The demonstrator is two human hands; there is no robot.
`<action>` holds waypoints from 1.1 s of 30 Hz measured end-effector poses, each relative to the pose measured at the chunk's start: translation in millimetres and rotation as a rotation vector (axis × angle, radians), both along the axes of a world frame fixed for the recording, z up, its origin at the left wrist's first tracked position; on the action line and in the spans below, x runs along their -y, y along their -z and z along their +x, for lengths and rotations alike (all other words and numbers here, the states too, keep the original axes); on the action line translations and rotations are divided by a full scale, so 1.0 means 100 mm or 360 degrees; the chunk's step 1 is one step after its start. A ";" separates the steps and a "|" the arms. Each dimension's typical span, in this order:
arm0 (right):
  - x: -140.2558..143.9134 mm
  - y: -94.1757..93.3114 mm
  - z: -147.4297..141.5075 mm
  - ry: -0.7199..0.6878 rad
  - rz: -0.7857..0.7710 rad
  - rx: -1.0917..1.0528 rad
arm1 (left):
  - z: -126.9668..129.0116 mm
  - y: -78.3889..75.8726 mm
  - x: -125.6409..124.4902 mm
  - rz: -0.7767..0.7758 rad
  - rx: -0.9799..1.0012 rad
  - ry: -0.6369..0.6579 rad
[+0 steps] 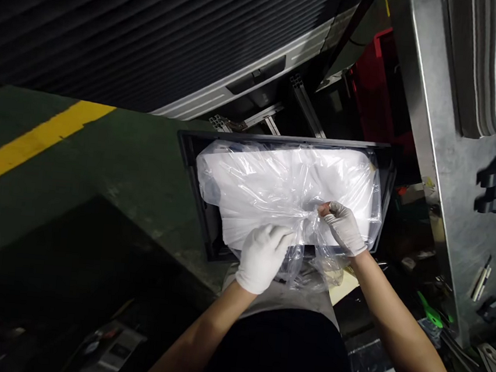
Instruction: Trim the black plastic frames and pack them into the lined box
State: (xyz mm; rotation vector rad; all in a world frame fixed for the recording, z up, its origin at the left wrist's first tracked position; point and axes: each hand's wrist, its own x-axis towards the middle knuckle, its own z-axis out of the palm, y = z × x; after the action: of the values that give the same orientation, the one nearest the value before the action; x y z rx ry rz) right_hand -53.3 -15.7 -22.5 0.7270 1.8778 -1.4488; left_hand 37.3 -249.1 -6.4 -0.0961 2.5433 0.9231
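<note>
- left hand [262,256], white glove on, bunched tight around the near edge of the clear plastic bag [283,189]
- right hand [344,225] pinching a fold of that bag between its fingertips
- bag's got white stuff inside, sitting in a black tray [190,151] over the green floor [101,160]

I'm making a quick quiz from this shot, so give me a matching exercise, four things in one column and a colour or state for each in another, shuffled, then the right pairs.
Things:
1. floor stripe
2. crate
3. plastic bag
4. right hand

Colour or state:
A. clear and crinkled, over white contents
B. gloved, pinching the plastic
C. yellow
D. black, holding the bag

Pairs: 1-C, 2-D, 3-A, 4-B
</note>
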 end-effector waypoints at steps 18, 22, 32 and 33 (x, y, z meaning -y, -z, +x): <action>-0.04 -0.41 -0.15 -0.0871 0.0016 -0.0379 | -0.61 0.10 -0.21 -0.0062 0.0064 0.0547; 0.05 -0.46 -0.26 -0.1238 0.0155 -0.0527 | -0.65 0.02 -0.18 -0.0057 0.0005 0.0697; -0.04 -0.18 -0.12 -0.0162 0.0068 -0.0101 | -0.49 -0.03 -0.06 -0.0046 -0.0056 0.0598; -0.06 -0.18 -0.08 -0.0154 0.0071 -0.0086 | -0.48 -0.04 -0.06 -0.0045 -0.0057 0.0587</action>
State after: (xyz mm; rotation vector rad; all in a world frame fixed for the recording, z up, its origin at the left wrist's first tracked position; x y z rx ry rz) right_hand -61.3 -10.1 -4.0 0.6142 1.9639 -1.3824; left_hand -10.3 -243.0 -2.6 0.3721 2.4874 0.7480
